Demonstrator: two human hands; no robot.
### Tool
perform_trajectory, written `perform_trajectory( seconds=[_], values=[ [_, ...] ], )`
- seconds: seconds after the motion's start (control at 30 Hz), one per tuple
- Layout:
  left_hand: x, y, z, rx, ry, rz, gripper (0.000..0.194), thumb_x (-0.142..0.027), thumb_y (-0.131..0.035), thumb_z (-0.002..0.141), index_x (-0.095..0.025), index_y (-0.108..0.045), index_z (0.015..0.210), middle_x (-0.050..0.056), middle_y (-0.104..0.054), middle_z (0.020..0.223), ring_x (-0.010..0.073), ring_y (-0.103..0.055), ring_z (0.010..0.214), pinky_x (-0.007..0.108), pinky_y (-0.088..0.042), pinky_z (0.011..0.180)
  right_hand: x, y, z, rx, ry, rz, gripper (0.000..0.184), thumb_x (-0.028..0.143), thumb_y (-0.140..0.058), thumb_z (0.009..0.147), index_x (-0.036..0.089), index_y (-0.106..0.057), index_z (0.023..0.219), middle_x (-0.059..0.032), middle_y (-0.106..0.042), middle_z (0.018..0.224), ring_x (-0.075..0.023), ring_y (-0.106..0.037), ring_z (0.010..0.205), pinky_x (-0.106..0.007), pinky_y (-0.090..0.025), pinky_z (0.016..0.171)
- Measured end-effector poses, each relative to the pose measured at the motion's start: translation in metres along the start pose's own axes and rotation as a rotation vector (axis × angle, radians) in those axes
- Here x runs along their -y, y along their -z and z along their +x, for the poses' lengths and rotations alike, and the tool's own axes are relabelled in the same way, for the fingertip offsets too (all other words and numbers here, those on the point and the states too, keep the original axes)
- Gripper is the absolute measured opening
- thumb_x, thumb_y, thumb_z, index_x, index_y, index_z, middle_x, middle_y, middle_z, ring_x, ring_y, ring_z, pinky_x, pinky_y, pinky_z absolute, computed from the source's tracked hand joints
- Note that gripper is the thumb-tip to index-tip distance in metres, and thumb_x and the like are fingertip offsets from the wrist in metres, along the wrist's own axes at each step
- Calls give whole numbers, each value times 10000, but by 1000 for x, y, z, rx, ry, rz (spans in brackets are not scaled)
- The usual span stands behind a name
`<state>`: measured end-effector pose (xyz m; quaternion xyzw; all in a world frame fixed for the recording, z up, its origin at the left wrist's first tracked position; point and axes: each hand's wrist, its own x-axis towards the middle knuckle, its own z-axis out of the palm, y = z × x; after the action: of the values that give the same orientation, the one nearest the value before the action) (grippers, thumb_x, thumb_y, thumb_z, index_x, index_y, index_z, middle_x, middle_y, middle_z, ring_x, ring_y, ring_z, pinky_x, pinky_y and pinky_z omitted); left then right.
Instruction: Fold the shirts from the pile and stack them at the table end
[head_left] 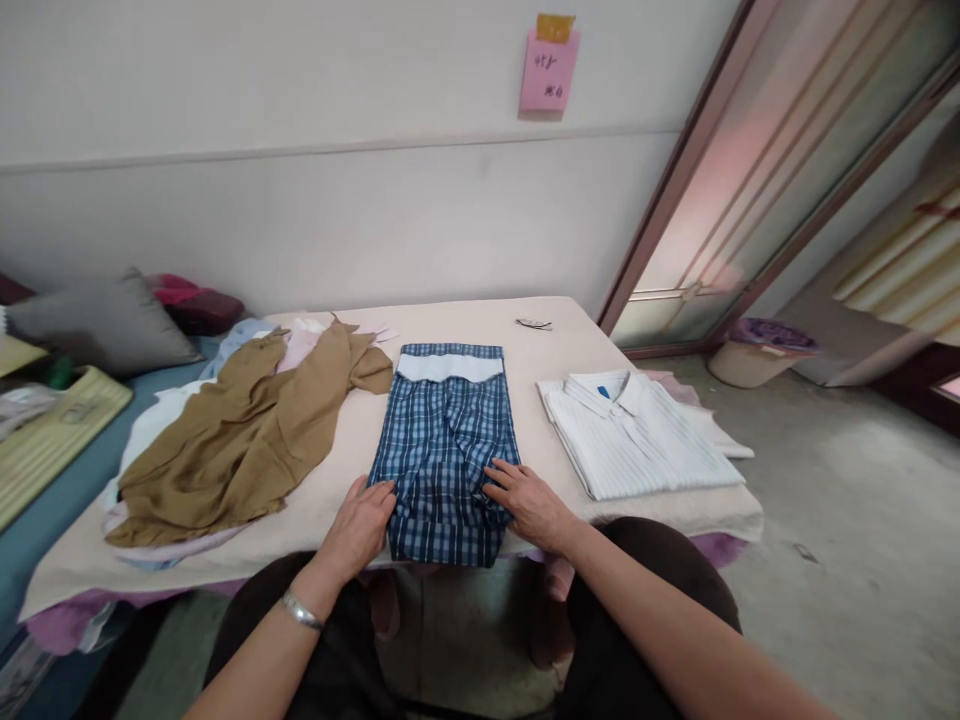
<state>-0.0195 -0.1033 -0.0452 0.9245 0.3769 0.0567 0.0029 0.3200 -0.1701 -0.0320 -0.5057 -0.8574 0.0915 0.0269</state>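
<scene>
A blue plaid shirt lies in a long folded strip on the cloth-covered table, its lower end hanging slightly over the near edge. Across its far end runs a white band. My left hand grips the strip's left side near the front, fingers on the fabric. On the opposite side my right hand is closed on the cloth, which bunches and creases around its fingertips. A thumb is partly hidden on each hand.
Left of the shirt lies a heap of clothes with a brown garment on top. Folded white striped shirts are stacked at the right. Dark-framed glasses rest near the far edge of the table. A bin stands on the floor.
</scene>
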Motion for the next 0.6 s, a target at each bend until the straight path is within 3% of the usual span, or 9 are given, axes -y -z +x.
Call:
perform_trajectory(
  seconds=[0.1,0.2,0.27,0.37,0.43,0.5,0.6],
  values=[
    [3,5,-3,-50,47,-39,489,-44,-495,761,-179,-671,1196,140,-639,1350,272,-581,1259,512,-345,1136,-4,1,-5,-12,-52,55,642,137,-699,693,181,-569,1320,-143,-465,1526,-326,-346,1435,-463,-341,1096],
    [-3,12,-6,-151,40,-48,449,-132,-545,792,-171,-646,1227,146,-613,1371,301,-524,1310,512,-339,1134,-10,10,-12,-39,-202,63,468,85,-588,768,172,-587,1228,-140,-568,1392,-275,-464,1319,-388,-392,1021],
    [-17,15,-3,-211,39,-63,325,-196,-544,854,-174,-656,1158,148,-644,1296,300,-560,1235,491,-388,1074,-11,18,-16,-55,-340,32,374,30,-497,802,170,-594,1134,-134,-634,1222,-246,-545,1169,-344,-415,929],
    [-50,10,11,-218,150,-132,183,-249,-480,940,-195,-650,979,115,-696,1015,260,-633,988,404,-468,879,-3,26,-18,-88,-459,50,267,56,-456,868,189,-578,1065,-94,-651,1060,-214,-579,1026,-300,-405,839],
    [-75,0,27,-167,262,-253,169,-231,-457,951,-204,-620,913,92,-690,916,234,-650,894,358,-470,807,7,25,-16,-86,-435,108,135,223,-503,942,208,-571,1057,-71,-652,1039,-204,-590,979,-285,-401,798],
    [-94,-13,45,-109,380,-451,145,-201,-459,939,-204,-602,915,84,-699,889,215,-672,845,340,-474,792,17,21,-13,-46,-376,124,228,418,-584,927,215,-578,1032,-67,-654,1027,-211,-601,938,-288,-397,759],
    [-114,-33,69,-78,582,-853,134,-175,-467,920,-195,-573,999,77,-717,886,194,-701,784,333,-503,786,25,12,-9,7,-328,74,167,364,-582,923,212,-599,990,-73,-657,1008,-213,-614,917,-293,-381,722]
  ],
)
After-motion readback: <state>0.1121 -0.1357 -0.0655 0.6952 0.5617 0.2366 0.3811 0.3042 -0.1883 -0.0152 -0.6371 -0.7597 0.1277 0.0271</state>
